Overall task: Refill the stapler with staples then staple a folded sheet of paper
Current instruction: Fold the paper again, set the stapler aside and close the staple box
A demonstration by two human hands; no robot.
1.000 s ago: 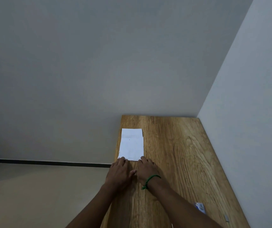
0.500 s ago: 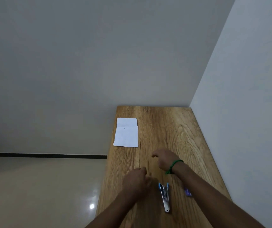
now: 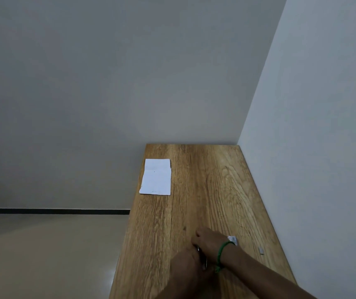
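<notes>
Wooden surface [image 3: 207, 190]; folded white paper [image 3: 156, 177] flat at 11 o'clock; left hand [image 3: 186, 265] and right hand [image 3: 210, 241] together at 6 o'clock, fingers [image 3: 195, 241] curled round the mostly hidden stapler [image 3: 204, 263]; staple box [image 3: 232, 239] just behind right wrist; staple strip [image 3: 261, 250] at 4 o'clock.

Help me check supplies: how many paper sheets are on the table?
1. The white sheet lies flat at the table's far left edge. Others may lie outside the view.

On the table [image 3: 216, 190] the left hand [image 3: 186, 266] and right hand [image 3: 210, 240] hold the stapler [image 3: 204, 261] (mostly hidden), folded paper [image 3: 156, 178] well apart
</notes>
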